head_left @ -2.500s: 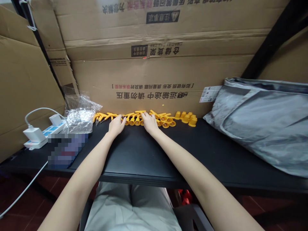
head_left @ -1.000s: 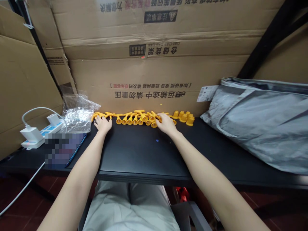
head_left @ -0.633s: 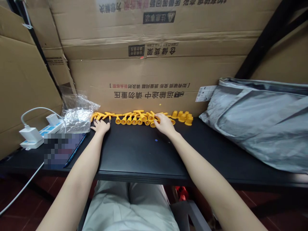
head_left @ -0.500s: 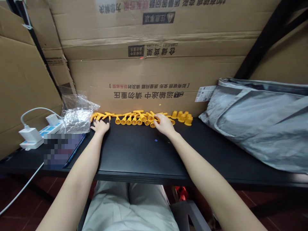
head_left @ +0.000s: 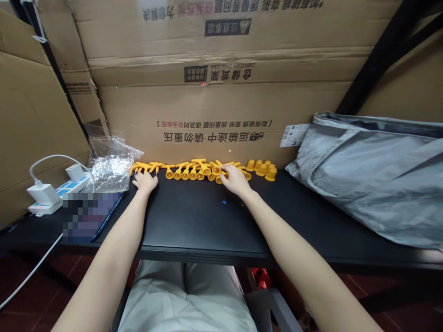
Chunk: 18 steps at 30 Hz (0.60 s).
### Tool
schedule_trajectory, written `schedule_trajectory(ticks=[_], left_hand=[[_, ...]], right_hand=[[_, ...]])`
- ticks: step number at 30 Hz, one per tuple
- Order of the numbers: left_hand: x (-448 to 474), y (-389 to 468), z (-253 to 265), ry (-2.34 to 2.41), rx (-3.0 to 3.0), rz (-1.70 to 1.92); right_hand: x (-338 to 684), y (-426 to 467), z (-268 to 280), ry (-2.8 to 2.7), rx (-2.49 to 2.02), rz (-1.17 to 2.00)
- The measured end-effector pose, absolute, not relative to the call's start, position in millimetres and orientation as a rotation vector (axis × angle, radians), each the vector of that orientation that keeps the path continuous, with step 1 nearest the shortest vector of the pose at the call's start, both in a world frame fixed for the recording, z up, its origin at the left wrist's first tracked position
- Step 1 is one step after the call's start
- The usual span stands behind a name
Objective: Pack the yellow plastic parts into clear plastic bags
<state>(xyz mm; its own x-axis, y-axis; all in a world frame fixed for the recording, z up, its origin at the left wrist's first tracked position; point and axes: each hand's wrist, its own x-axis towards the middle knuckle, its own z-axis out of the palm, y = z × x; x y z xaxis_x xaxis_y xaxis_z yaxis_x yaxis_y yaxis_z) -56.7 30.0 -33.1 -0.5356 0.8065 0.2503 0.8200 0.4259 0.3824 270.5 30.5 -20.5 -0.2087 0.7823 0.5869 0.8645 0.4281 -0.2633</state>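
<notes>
Apparently, handles (head_left: 199, 160) by the right hand (head_left: 236, 179) had cups (head_left: 216, 170), those by the left hand (head_left: 144, 182) none; either grip I couldn't tell.

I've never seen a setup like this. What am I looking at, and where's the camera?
There's no machine: these are a person's two bare hands. Every picture comes from one camera worn on the head, looking forward and down. On the black table, before a cardboard sheet, lies a row of yellow funnel-ended pieces. The left hand is at yellow handles with metal spirals; the right hand is near the row's right end. Whether either grips anything, I can't tell. Farther right are yellow cups and a grey bag.
</notes>
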Motion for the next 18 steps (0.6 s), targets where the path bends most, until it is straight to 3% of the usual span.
schedule_trajectory(ticks=[13, 18], left_hand=[[-55.2, 27.2, -25.2, -2.672, -1.504, -0.766], [-58.9, 27.3, -25.3, -2.684, -1.439, -0.937]], right_hand=[[270.2, 30.7, -20.8, -2.029, -1.381, -0.145], [270.4, 29.7, -20.8, -2.033, -1.372, -0.12]])
